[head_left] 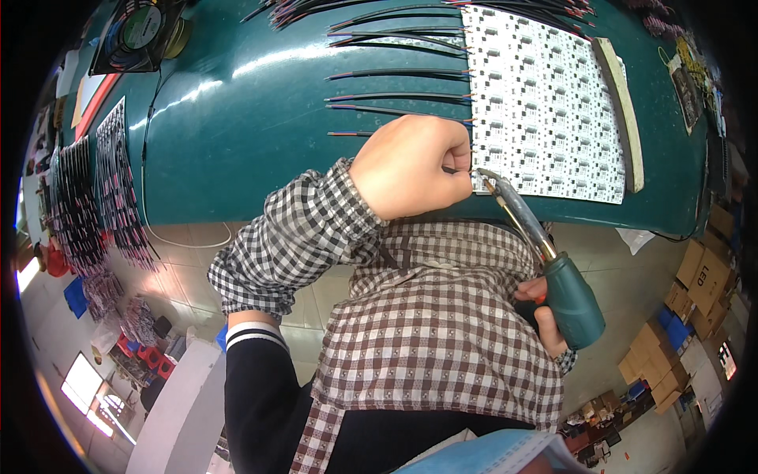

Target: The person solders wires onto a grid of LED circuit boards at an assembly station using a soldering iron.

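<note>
A white circuit board panel [545, 103] dotted with small dark parts lies on the green bench. Black-sleeved wires [399, 73] stick out to the left from its left edge, side by side. My left hand [422, 162] is closed in a pinch at that edge, near the panel's close corner; a bit of black wire [448, 169] shows between its fingers. In my right hand [549, 328] is a soldering iron [574, 304] with a dark green handle, which hides part of the fingers. The iron's tip reaches the panel's edge beside my left fingers; whether it touches is too small to tell.
A pale bar [620, 114] lies along the panel's right side. More wire bundles [339, 9] rest at the bench's far edge. At the far left stands a black fan [138, 31] with a cord. Wired panels [118, 189] hang over the bench's left side. Cardboard boxes [699, 268] stand at right.
</note>
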The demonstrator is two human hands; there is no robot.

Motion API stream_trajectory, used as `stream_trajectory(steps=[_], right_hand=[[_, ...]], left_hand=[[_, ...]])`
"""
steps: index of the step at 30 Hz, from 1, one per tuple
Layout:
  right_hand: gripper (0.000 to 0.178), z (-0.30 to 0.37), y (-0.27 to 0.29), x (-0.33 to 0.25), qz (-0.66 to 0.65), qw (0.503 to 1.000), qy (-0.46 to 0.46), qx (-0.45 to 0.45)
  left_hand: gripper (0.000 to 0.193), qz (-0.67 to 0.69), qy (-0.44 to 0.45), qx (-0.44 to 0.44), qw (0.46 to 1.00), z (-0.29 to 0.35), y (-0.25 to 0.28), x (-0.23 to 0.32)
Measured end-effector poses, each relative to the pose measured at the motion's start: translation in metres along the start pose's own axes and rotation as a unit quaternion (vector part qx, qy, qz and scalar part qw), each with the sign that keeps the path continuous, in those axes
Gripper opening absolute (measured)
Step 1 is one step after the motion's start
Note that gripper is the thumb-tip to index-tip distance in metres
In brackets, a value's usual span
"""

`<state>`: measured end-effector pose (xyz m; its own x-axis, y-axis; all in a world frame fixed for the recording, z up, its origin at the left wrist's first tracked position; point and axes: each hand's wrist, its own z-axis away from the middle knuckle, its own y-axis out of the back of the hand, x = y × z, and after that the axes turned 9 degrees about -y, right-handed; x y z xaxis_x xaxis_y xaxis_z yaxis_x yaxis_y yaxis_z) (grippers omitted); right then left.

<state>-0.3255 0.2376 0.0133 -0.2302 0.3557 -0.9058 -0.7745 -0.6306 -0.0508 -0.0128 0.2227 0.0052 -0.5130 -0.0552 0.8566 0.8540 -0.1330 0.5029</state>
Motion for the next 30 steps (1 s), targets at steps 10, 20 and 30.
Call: stream_trajectory(steps=[10,20,30], right_hand=[[0.039,0.002,0.003,0.008,0.01,1.0,-0.001,0.007],[0.047,0.009,0.004,-0.005,0.044,0.998,-0.033,-0.002],[0.044,0.005,0.001,-0.004,0.036,0.999,-0.02,-0.002]], left_hand=[[0.012,-0.001,0.005,0.013,1.0,0.001,-0.002,0.002],[0.013,0.006,0.055,0.012,0.998,0.004,-0.003,0.008],[0.016,-0.007,0.044,0.09,0.995,0.015,-0.018,0.007]])
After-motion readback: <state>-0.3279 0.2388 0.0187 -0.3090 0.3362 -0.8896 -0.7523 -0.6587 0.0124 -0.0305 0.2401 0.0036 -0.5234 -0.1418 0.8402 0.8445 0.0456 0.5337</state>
